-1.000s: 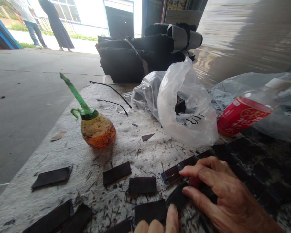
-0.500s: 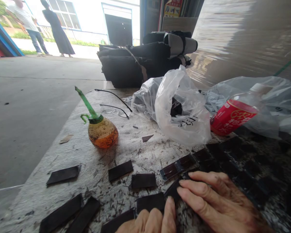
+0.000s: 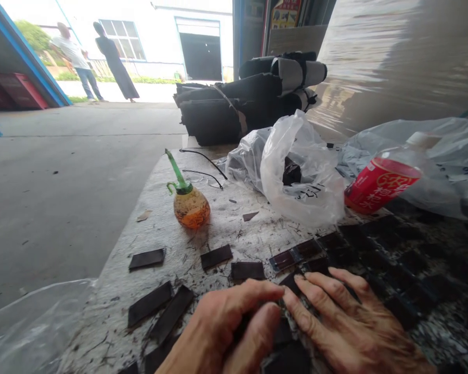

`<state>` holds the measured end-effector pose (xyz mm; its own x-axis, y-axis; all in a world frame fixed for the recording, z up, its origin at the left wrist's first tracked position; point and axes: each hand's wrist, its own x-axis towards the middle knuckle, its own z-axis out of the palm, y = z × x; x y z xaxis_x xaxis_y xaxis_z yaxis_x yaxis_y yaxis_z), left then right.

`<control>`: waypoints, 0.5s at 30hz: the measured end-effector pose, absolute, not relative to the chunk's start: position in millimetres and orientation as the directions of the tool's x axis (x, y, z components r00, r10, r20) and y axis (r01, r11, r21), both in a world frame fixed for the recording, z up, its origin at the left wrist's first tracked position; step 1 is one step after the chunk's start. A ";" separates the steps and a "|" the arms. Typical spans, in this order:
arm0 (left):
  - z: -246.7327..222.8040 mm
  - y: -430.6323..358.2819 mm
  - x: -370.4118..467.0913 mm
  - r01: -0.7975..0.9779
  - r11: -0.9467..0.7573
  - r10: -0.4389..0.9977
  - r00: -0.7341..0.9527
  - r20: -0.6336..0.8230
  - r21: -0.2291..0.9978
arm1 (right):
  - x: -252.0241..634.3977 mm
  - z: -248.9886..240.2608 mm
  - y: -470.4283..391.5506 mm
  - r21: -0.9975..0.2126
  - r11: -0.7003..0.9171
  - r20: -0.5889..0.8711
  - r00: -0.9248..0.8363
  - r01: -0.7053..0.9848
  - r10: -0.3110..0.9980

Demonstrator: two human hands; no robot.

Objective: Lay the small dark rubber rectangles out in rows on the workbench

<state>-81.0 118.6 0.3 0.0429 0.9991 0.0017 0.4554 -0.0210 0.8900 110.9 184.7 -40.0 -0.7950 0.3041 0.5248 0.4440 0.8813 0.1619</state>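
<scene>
Two hands are working close: the left hand (image 3: 234,324) is hovering, grip curled, contents unclear; the right hand (image 3: 335,311) is pressing its flattened grip onto a dark piece (image 3: 291,281) lying on the bench (image 3: 117,291).

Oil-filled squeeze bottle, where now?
Head view, left of centre: the squeeze bottle stands on the pale work surface, left of the open plastic bag.

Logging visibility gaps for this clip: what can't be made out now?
All head view:
Left hand, curled fingers: hidden behind its thumb and palm.
Dark piece: far part covered by right hand.
Plastic bag, contents: mostly hidden by its folds.
Lowest dark strip: cut off by bottom edge.
</scene>
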 end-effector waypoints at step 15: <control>4.9 97.2 -60.6 -0.843 0.425 0.849 0.245 -0.469 0.329 | 106.2 2.3 175.6 -0.244 0.935 0.574 -0.738 0.258 0.354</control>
<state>-60.6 97.2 4.9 0.2452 0.8486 -0.4688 -0.8430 0.4254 0.3291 106.2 175.6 2.3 -0.7383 0.3539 0.5742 0.2585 0.9348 -0.2437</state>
